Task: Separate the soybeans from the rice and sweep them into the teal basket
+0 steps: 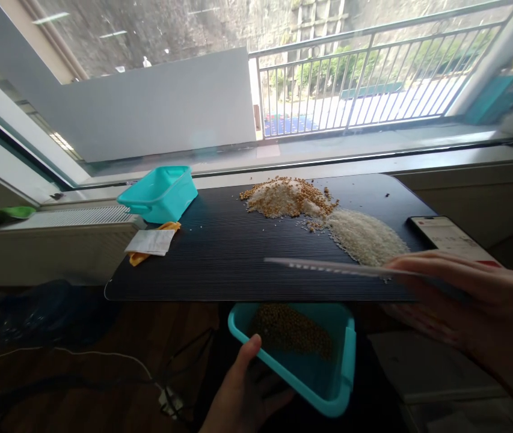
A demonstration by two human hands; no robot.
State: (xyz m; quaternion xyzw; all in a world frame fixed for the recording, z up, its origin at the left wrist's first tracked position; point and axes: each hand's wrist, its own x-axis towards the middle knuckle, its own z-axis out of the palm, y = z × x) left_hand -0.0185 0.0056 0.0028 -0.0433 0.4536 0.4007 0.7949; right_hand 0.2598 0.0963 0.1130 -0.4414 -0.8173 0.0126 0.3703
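Observation:
My left hand grips the near rim of a turquoise plastic basket, thumb over the edge, below the table's front edge. Tan beans lie inside it. On the right, my right hand holds a thin, flat, pale piece, seen nearly edge-on above the table's front; its kind I cannot make out. Behind that hand spreads a pile of white rice. Touching it at the back is a heap of rice and beans mixed together.
The dark tabletop meets a windowsill. Another turquoise basket stands at its back left, near a white packet on an orange cloth. A phone lies at the right edge. Cables run across the floor.

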